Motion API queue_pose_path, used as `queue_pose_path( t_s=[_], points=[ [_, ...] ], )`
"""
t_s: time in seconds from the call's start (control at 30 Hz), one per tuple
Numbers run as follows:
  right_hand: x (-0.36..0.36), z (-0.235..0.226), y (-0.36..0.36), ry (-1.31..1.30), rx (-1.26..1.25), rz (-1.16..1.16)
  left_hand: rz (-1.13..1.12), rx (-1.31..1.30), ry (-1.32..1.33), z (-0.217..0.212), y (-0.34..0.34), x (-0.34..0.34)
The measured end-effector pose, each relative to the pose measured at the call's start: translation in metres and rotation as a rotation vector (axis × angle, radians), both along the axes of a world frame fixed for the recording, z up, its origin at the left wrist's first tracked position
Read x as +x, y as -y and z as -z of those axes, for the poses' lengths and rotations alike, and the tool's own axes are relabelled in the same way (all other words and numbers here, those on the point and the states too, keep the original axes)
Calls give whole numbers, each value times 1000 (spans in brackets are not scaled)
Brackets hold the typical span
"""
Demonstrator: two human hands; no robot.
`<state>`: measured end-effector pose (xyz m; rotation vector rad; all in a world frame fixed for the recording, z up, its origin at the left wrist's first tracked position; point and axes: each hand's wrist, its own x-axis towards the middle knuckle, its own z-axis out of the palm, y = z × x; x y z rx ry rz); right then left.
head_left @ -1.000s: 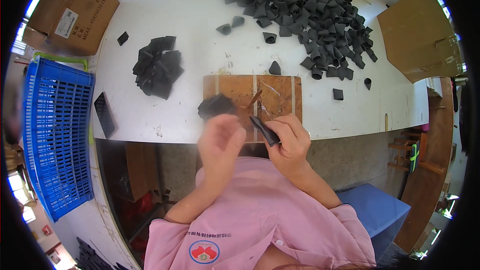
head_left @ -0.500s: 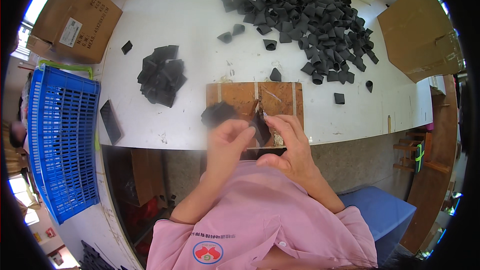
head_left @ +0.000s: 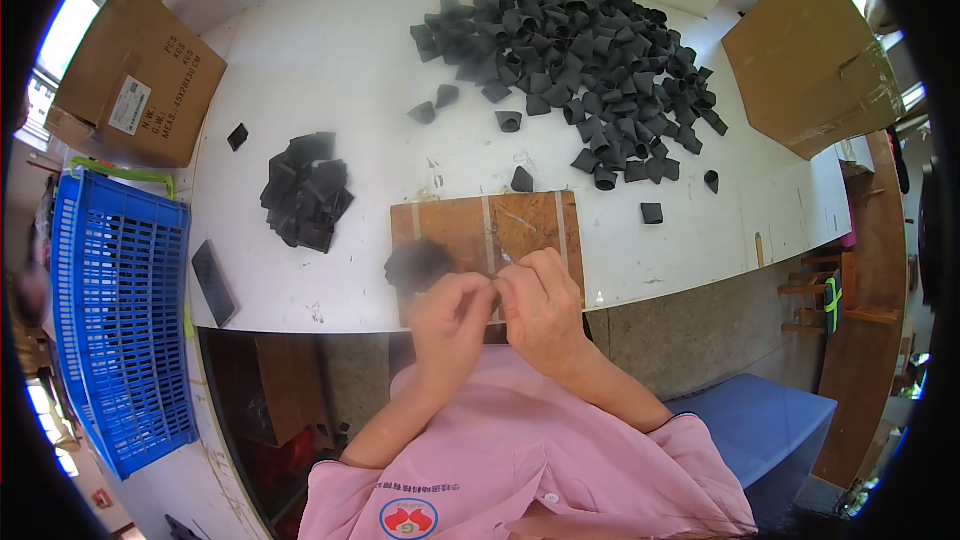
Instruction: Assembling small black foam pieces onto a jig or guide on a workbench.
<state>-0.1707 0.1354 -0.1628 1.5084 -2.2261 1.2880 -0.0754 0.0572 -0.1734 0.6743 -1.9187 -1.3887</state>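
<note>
My left hand point(head_left: 448, 325) and my right hand point(head_left: 545, 310) meet at their fingertips above a worn brown wooden board point(head_left: 530, 220) at the table's front edge. Both are closed in a pinch. A bit of black flat piece point(head_left: 496, 306) shows between the fingers; most of it is hidden. By my right index finger a small pale, pointed thing point(head_left: 507, 259) sticks out; its kind is unclear. Beside my left hand, a blurred stack of black pieces point(head_left: 416, 265) lies on the board's left part. One black folded piece point(head_left: 522, 179) sits just beyond the board.
A large heap of black rolled pieces point(head_left: 590, 70) covers the far table. At left are a pile of flat black pieces point(head_left: 305, 190), a phone point(head_left: 213, 283), a blue crate point(head_left: 125, 320) and a cardboard box point(head_left: 140, 80). Another carton point(head_left: 815, 60) stands right, a blue stool point(head_left: 755, 430) below.
My hands have come together, and the black piece that showed between them is now mostly covered by my fingers. The view has shifted, so the table appears lower and further left.
</note>
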Motion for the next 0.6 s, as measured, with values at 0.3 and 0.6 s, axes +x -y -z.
queue_pose_path(
  t_s=[0.3,0.6],
  points=[
    [-3,-12,-5,494,8,-161,50,273,-102,-14,6,-2],
    [0,0,8,275,-55,94,-61,762,-168,-28,4,-12]
  ],
)
